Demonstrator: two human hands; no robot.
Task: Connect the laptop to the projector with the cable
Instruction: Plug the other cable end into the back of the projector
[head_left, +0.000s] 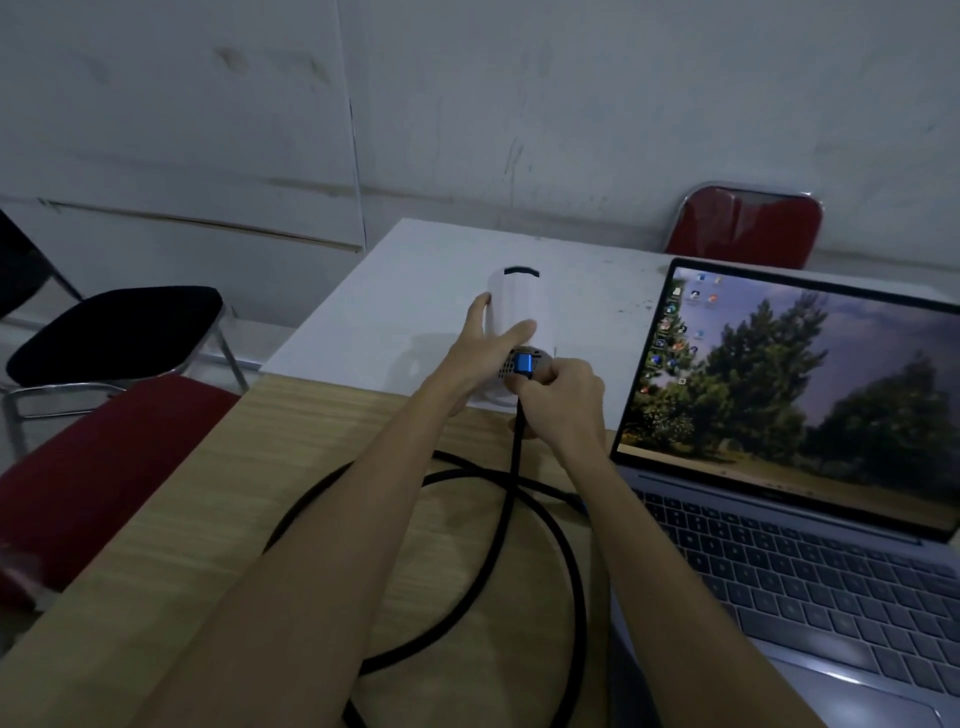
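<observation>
A small white projector (517, 301) stands on the table's white part, its grey rear panel facing me. My left hand (483, 353) wraps around its body, thumb on top. My right hand (558, 402) pinches the blue plug (523, 364) of a thick black cable (550, 525), held right at the rear panel; whether the plug is seated I cannot tell. The cable coils in a loop on the wooden tabletop between my forearms. An open grey laptop (810, 519) sits at the right, screen lit with a tree wallpaper.
A red chair (748, 226) stands behind the table by the white wall. Left of the table are a black-seated metal chair (114, 332) and a red seat (104, 467). The wooden table surface (249, 499) runs toward me.
</observation>
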